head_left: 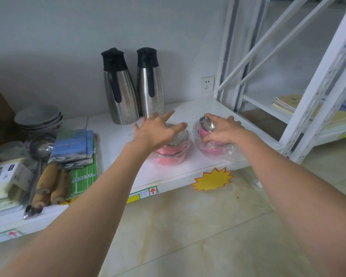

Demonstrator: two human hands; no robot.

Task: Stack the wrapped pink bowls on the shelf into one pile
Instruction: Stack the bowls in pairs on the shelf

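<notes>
Two lots of pink bowls in clear plastic wrap sit on the white shelf (198,108). The left pile of wrapped bowls (171,154) holds two or three, with a steel inside showing at the top. My left hand (158,130) hovers over that pile with fingers spread, holding nothing. To the right, a wrapped pink bowl (208,144) is tilted, its steel inside facing up and left. My right hand (224,130) grips this bowl from the right side and top.
Two steel thermos jugs (120,90) (150,84) stand right behind the bowls. Grey bowls (38,118), a ladle (38,148), packets and rolling pins (48,184) lie to the left. White rack posts (316,100) rise at the right. A yellow starburst tag (213,178) hangs on the shelf edge.
</notes>
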